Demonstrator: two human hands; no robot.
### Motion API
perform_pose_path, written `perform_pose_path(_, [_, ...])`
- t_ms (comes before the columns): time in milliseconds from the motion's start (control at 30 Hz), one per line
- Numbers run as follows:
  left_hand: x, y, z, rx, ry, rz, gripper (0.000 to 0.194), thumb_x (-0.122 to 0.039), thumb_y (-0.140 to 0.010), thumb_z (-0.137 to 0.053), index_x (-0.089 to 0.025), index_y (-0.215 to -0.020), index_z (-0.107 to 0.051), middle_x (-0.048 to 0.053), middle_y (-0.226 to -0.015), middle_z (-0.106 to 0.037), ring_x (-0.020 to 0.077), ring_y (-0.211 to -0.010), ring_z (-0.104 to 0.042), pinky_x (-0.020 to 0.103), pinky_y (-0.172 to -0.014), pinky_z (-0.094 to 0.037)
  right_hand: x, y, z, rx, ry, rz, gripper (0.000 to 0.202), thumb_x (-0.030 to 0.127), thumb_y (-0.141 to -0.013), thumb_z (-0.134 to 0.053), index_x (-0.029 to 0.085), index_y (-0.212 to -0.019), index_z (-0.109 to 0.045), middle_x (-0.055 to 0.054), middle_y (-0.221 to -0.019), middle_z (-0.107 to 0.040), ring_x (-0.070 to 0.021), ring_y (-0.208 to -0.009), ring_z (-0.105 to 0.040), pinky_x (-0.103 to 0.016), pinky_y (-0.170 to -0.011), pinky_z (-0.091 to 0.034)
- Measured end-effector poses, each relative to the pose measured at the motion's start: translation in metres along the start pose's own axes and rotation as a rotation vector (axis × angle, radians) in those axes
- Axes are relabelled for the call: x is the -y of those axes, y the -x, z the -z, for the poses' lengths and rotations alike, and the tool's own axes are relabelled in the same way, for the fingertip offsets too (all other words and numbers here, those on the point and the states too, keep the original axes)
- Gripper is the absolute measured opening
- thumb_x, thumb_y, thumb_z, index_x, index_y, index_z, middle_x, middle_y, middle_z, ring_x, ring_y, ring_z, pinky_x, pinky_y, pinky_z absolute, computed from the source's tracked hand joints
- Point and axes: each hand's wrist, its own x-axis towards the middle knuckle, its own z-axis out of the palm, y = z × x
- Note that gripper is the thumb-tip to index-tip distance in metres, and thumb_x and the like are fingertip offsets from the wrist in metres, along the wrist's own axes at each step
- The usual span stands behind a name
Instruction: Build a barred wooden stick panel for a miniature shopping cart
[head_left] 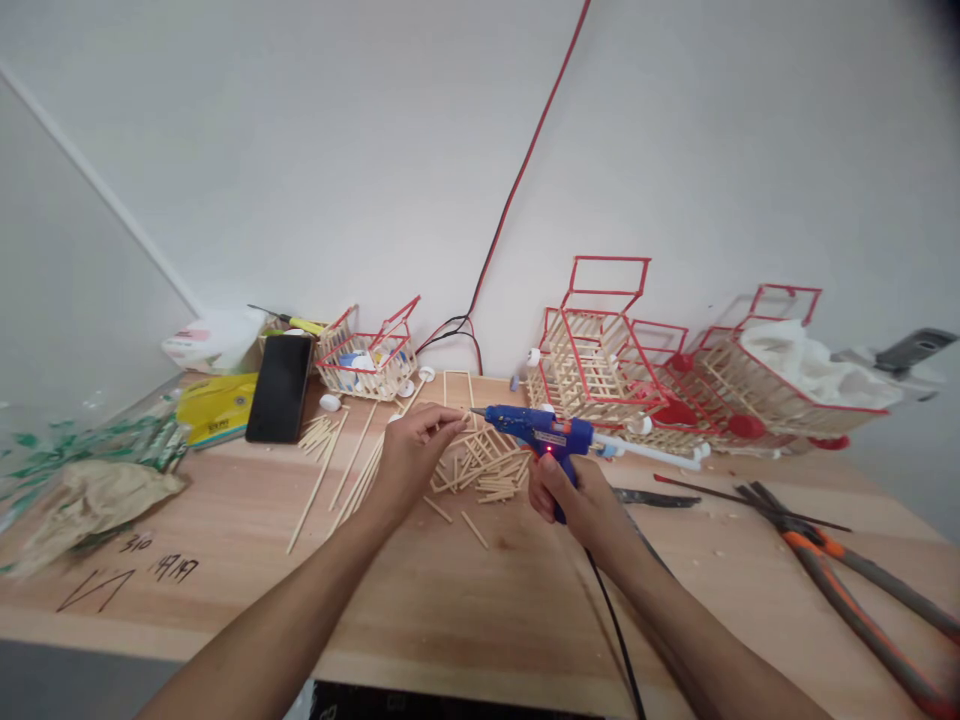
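Note:
My right hand [562, 490] is wrapped round the handle of a blue hot glue gun [551, 430], whose red light glows. A white glue stick [645, 450] juts from its back, and its nozzle points left. My left hand [420, 445] is closed in a pinch just left of the nozzle tip; whatever lies between its fingertips is too small to make out. Below and between both hands is a heap of short wooden sticks [495, 465]. Behind the left fingertips stands a light wooden stick frame [457, 375], partly hidden.
Small stick-built shopping carts [600, 350] with red trim stand along the wall, one [367, 355] at left. A phone [279, 390], a yellow packet [216, 408] and long sticks [319, 490] lie left. Orange-grey pliers [832, 560] and a dark blade [656, 497] lie right. A black cord [615, 620] trails from the gun.

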Motion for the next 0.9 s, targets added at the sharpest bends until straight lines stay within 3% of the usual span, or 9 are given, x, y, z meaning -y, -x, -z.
perform_pose_path(233, [0.0005, -0.0001, 0.0005, 0.018, 0.044, 0.009, 0.016, -0.030, -0.085, -0.061, -0.019, -0.084, -0.073, 0.005, -0.087, -0.073, 0.0186, -0.083, -0.066, 0.029, -0.076, -0.048, -0.0043, -0.0019, 0.0021, -0.022, 0.000, 0.014, 0.059, 0.070, -0.084, -0.044, 0.020, -0.052, -0.043, 0.001, -0.043, -0.043, -0.0101, -0.041, -0.043, -0.025, -0.045, -0.031])
perform_pose_path(567, [0.0009, -0.0012, 0.0002, -0.019, 0.027, 0.041, 0.015, -0.029, -0.083, -0.063, -0.019, -0.083, -0.074, 0.004, -0.084, -0.074, 0.0180, -0.078, -0.066, 0.028, -0.070, -0.047, -0.0053, 0.0001, 0.0010, 0.002, -0.023, -0.008, 0.058, 0.068, -0.085, -0.045, 0.020, -0.052, -0.040, 0.002, -0.044, -0.042, -0.0101, -0.042, -0.042, -0.026, -0.045, -0.029])
perform_pose_path(900, [0.0062, 0.0003, -0.0006, 0.000, -0.043, -0.012, 0.014, -0.029, -0.082, -0.064, -0.020, -0.083, -0.075, 0.003, -0.080, -0.073, 0.0163, -0.072, -0.062, 0.026, -0.064, -0.044, -0.0059, 0.0011, 0.0031, -0.015, -0.011, -0.004, 0.058, 0.068, -0.085, -0.045, 0.020, -0.053, -0.041, 0.001, -0.044, -0.043, -0.0097, -0.042, -0.042, -0.025, -0.046, -0.030])
